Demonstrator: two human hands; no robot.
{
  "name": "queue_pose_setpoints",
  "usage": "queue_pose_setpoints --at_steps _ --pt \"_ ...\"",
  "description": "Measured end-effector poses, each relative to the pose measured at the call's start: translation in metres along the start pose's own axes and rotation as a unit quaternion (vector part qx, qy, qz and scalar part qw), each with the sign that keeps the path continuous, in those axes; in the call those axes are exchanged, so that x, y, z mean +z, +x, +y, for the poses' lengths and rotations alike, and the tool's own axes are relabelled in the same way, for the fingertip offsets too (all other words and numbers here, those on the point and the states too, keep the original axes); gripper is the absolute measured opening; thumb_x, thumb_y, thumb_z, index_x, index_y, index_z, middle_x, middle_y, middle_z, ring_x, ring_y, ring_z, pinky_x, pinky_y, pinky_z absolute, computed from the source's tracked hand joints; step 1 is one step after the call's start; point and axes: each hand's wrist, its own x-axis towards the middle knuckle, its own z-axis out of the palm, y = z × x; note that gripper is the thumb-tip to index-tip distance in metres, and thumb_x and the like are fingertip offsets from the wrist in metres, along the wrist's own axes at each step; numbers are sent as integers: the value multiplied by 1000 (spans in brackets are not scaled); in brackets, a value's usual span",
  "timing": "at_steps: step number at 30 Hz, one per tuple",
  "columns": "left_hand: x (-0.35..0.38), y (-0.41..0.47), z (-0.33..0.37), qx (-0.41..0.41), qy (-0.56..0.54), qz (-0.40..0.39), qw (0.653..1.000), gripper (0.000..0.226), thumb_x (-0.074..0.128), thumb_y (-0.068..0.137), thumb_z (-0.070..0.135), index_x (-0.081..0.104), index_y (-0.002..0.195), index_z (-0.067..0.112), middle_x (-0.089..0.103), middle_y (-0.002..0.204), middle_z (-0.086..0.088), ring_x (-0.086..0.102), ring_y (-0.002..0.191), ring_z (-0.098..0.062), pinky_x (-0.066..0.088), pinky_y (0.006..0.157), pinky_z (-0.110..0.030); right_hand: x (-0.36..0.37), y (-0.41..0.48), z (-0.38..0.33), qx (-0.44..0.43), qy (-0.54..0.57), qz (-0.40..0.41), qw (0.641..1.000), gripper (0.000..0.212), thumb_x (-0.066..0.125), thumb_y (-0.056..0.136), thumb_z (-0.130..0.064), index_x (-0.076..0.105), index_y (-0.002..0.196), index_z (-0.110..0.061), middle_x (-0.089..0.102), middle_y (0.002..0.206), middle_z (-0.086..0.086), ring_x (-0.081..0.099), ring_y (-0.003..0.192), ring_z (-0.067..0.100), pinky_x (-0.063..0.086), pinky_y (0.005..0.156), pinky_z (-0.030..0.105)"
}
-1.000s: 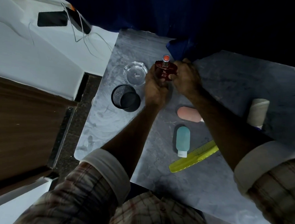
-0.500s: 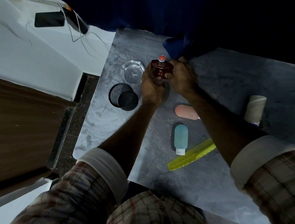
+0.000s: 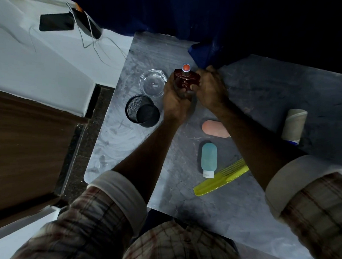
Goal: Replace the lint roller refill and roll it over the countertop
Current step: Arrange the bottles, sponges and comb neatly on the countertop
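Observation:
The lint roller (image 3: pixel 293 125), a pale cylinder with a bit of blue at its lower end, stands on the grey marble countertop (image 3: pixel 266 90) at the right, well away from both hands. My left hand (image 3: pixel 175 102) grips a dark red bottle (image 3: pixel 186 80) with an orange-topped cap from below and from the left. My right hand (image 3: pixel 211 88) is closed against the bottle's right side. The bottle sits at the far middle of the counter, and its lower part is hidden by my fingers.
A clear glass ashtray (image 3: pixel 153 83) and a black mesh cup (image 3: pixel 142 111) sit left of the bottle. A pink oval (image 3: pixel 213 127), a teal tube (image 3: pixel 209 159) and a yellow comb (image 3: pixel 221 177) lie nearer me. Blue cloth (image 3: pixel 205 52) hangs at the back. The counter's left edge drops to the floor.
Both hands stay on the red bottle in the same spot; only the view has shifted slightly.

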Motion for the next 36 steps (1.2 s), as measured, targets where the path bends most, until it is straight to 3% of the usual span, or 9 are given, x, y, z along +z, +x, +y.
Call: queue_pose_setpoints --at_steps 2,5,8,11,14,18,25,31,36 --pt "0 5 0 1 57 28 998 37 59 100 2 54 116 35 69 100 6 65 84 -2 56 78 -21 -2 0 2 9 5 -6 1000 46 70 87 -25 58 130 -15 54 134 11 52 128 28 43 104 37" --pt "-7 2 -4 -95 -153 110 977 31 48 110 19 68 86 21 59 64 3 52 50 -5 40 46 -17 -8 -3 8 3 -11 -18 1000 40 67 88 -26 59 125 -13 61 129 10 51 128 26 44 106 36" --pt "-4 -11 1 -110 -74 49 990 35 50 106 -4 74 110 21 67 96 -10 65 78 -19 52 64 -23 -18 -16 19 -20 -32 -4 999 32 61 90 -22 60 119 -9 63 123 13 54 121 26 43 105 37" --pt "-6 -18 -16 -75 -69 18 995 68 58 94 -13 38 157 6 62 132 -13 64 111 -14 53 85 -14 -27 -34 38 8 -17 6 1000 32 65 87 -17 62 117 -7 64 120 15 59 114 28 49 99 38" --pt "-4 -41 -32 -83 -60 -18 995 58 64 94 1 50 149 8 67 115 8 65 93 14 56 83 -12 -34 -51 64 15 -46 -39 998 28 65 85 -17 67 112 -8 69 117 13 64 109 29 52 96 35" --pt "-3 -77 -40 -150 -35 -66 986 29 67 90 10 76 115 19 80 109 -8 79 93 -26 66 76 -49 -41 -78 88 12 -107 -85 991 9 59 85 -22 63 87 -14 69 96 12 67 93 31 52 82 35" --pt "16 -88 -31 -244 -34 -150 957 11 74 89 9 82 88 16 79 81 -17 62 44 -9 52 42 -23 -40 -105 98 1 -103 -139 985 33 72 81 -41 64 106 -23 67 116 5 63 111 28 52 91 37" --pt "33 -91 -15 -277 -164 -184 929 24 71 92 1 74 116 8 77 112 -24 74 70 -22 59 53 -29 -36 -109 91 17 -73 -133 988 37 76 79 -41 67 107 -19 71 110 4 67 102 27 54 87 38" --pt "20 -97 -12 -160 -222 -85 958 64 78 67 18 65 127 -1 72 124 -27 71 112 -50 59 90 -66 -36 -97 66 1 3 -78 997 36 75 78 -34 68 106 -13 69 111 9 65 103 28 53 87 41"
